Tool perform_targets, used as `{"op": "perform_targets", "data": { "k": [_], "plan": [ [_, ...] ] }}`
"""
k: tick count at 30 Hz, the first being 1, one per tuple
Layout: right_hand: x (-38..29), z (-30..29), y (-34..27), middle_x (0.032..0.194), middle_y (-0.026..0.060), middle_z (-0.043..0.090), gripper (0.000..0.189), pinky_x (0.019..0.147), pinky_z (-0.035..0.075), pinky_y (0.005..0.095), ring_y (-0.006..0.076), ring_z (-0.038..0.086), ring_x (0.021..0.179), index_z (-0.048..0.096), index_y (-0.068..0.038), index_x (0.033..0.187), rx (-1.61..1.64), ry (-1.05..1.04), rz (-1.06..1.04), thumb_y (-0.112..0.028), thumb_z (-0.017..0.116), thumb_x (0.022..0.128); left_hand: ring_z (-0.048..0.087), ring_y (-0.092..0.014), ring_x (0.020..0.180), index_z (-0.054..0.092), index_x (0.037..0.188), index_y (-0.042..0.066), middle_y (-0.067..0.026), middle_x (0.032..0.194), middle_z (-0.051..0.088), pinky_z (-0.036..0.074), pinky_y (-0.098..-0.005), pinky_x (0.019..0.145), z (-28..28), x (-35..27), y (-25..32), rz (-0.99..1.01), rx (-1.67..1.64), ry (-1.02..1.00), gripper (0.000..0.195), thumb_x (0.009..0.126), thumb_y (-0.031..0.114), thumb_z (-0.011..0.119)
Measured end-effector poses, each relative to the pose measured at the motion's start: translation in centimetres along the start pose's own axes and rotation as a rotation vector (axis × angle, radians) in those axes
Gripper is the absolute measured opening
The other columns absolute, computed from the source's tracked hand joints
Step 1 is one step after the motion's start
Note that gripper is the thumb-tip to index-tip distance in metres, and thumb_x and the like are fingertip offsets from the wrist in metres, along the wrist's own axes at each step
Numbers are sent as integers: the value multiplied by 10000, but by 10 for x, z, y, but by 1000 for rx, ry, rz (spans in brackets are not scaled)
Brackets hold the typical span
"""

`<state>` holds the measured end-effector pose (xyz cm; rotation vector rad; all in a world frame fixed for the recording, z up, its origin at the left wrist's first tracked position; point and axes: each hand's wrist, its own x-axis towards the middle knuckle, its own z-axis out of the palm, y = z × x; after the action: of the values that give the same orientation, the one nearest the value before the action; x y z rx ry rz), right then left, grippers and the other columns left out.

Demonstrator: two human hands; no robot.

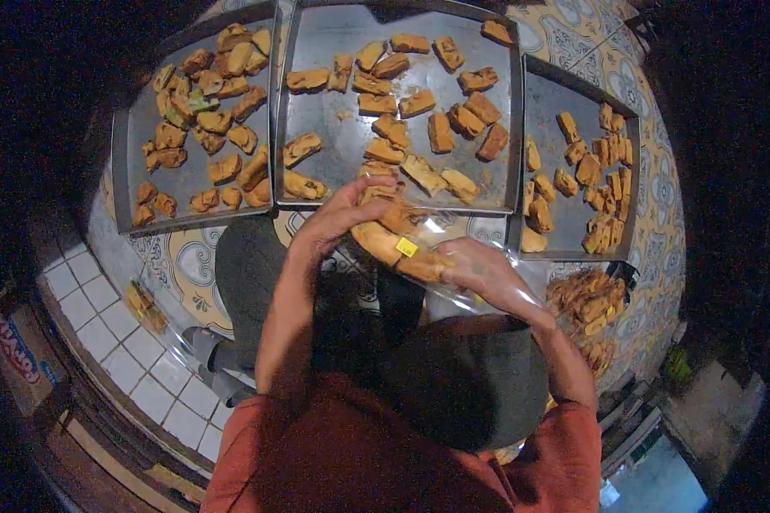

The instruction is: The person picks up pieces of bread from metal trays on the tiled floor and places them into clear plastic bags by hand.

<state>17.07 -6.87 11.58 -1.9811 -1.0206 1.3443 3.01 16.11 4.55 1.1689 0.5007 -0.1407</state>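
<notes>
A clear plastic bag (446, 231) with a small yellow label holds several browned bread pieces (382, 240). My left hand (353, 208) grips the pieces at the bag's upper left end, its fingers over them. My right hand (487, 272) is inside or behind the clear plastic, at the right end of the pieces; its fingertips are partly hidden. Just beyond my hands lies the middle metal tray (333, 38), with more bread pieces (423, 173) spread over it.
A left metal tray (125, 167) and a right metal tray (552, 83) hold more pieces. Filled bags (590, 298) lie at the right. Another filled bag (147, 308) is on the left near white tiles (144, 349). A cardboard box (22, 359) stands at far left.
</notes>
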Motion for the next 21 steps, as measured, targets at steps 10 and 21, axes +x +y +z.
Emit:
{"op": "perform_targets", "data": {
  "k": [10,21],
  "plan": [
    [21,29,1,939,87,604,312,663,504,264,148,610,783,518,9,1109,481,172,36,-153,637,871,343,-319,1309,188,1436,27,-154,1454,286,275,-440,1093,24,-20,-70,480,-1093,31,1059,744,798,408],
    [28,50,-12,840,78,624,304,689,478,312,171,584,745,590,-69,1072,60,313,-25,-216,689,825,525,-249,1127,398,1320,70,-104,1263,519,397,-415,992,31,-26,-79,-139,-1167,511,466,941,335,457]
  ]
}}
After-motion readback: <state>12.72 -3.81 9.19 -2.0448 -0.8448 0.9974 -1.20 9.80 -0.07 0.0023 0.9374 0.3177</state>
